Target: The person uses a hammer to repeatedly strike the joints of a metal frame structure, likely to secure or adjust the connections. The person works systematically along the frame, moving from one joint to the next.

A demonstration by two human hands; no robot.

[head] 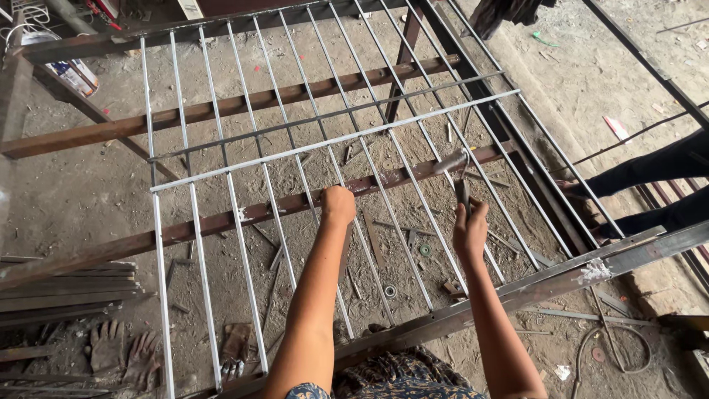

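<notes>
- Grey dust and metal offcuts cover the floor (pixel 88 192) under everything, well below both hands.
- Far to the left of the left hand, a pair of worn work gloves (pixel 122 346) lies on the floor beside a stack of flat steel strips (pixel 66 284).
- Up and to the left of the hands, a white container (pixel 74 74) stands at the edge of the frame.
- A grille (pixel 244 148) of thin silver vertical bars crossed by two light horizontal rails spreads out ahead of the hands, resting on rusty brown beams (pixel 221 109).
- The left hand (pixel 338 205) is closed in a fist around one silver bar, right where the bar crosses a rusty beam.
- Between the two hands run more silver bars, with a washer and short scraps on the floor below them.
- The right hand (pixel 470 233) is clamped on the handle of a hammer (pixel 456 171), whose metal head is raised just above the hand, close to the rusty beam.
- Close below the right hand's forearm, a heavy steel frame rail (pixel 561 277) runs slantwise.
- Far to the right of the right hand, another person's dark-clothed legs (pixel 657 188) stand next to the frame.
</notes>
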